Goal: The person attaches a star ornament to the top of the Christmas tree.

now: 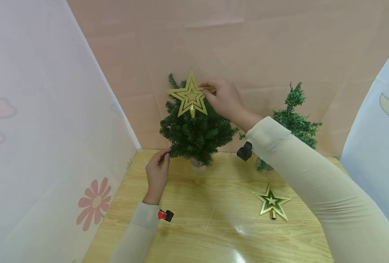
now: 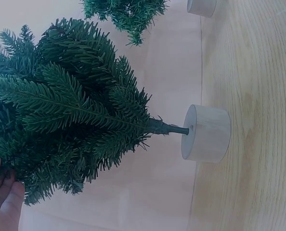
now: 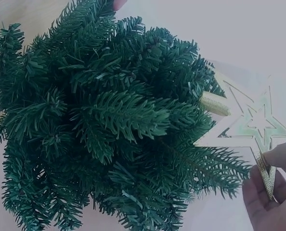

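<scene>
A gold star tree topper [image 1: 191,95] stands upright before the upper part of a small artificial Christmas tree [image 1: 197,135]. My right hand [image 1: 225,100] pinches one of its side points between thumb and fingers. In the right wrist view, the star's short socket [image 3: 215,104] is close against the green branches; whether a branch tip is inside it, I cannot tell. At the tree's lower left, my left hand [image 1: 158,170] pinches the end of a branch. The left wrist view has these fingers [image 2: 13,197] at the needles, and the tree's round pale base [image 2: 206,133] on the table.
A second, thinner tree [image 1: 294,117] stands to the right, partly behind my right forearm. Another gold star topper [image 1: 271,202] lies flat on the wooden table [image 1: 188,215]. A pinkish cloth backdrop [image 1: 263,44] rises behind, with pale printed panels [image 1: 49,109] at both sides.
</scene>
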`<state>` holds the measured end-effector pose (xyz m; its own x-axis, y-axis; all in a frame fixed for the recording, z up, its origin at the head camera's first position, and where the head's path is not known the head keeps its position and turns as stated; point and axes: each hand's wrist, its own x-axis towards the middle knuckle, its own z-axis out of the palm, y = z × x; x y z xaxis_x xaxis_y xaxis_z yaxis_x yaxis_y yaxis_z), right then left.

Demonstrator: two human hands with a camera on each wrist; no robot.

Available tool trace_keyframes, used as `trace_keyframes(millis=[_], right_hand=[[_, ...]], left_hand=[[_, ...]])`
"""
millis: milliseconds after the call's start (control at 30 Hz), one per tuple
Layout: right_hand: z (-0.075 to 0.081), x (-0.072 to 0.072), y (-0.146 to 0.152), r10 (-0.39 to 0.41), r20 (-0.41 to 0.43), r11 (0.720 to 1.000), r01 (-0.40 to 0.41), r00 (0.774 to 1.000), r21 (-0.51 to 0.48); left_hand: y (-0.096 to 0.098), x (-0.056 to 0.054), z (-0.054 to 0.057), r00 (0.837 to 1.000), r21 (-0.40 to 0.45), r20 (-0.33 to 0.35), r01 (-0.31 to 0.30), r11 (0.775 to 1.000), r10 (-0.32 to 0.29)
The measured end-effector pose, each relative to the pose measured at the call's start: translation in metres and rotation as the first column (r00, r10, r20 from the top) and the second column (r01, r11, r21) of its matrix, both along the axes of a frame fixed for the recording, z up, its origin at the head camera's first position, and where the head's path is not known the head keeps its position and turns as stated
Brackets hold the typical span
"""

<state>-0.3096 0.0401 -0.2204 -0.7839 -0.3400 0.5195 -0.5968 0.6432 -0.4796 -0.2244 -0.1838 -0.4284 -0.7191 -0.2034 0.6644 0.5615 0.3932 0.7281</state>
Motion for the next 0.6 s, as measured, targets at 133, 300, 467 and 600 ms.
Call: trace_keyframes(millis=[133,300,467,600], right_hand=[[-0.001,-0.001,0.002,0.000,0.018,1.000,0.000,1.000,-0.011],[-0.001,-0.001,0.001,0.011,-0.037,1.000,-0.010,0.999,0.022],[0.001,0.001,0.000,0.016,-0.069,0.998,-0.012,0.997,0.059],[0.002,0.001,0.001,0.011,-0.069,0.998,-0.006,0.998,0.070]], left_hand=[[0.000,0.001,0.001,1.000,0.006,0.011,0.008,1.000,-0.008],[-0.001,0.001,0.001,1.000,0.002,0.009,0.007,1.000,-0.007],[-0.007,-0.010,-0.014,1.000,0.013,0.019,0.013,1.000,-0.013],[-0.012,-0.019,-0.027,0.999,0.015,0.018,0.029,0.999,-0.029]])
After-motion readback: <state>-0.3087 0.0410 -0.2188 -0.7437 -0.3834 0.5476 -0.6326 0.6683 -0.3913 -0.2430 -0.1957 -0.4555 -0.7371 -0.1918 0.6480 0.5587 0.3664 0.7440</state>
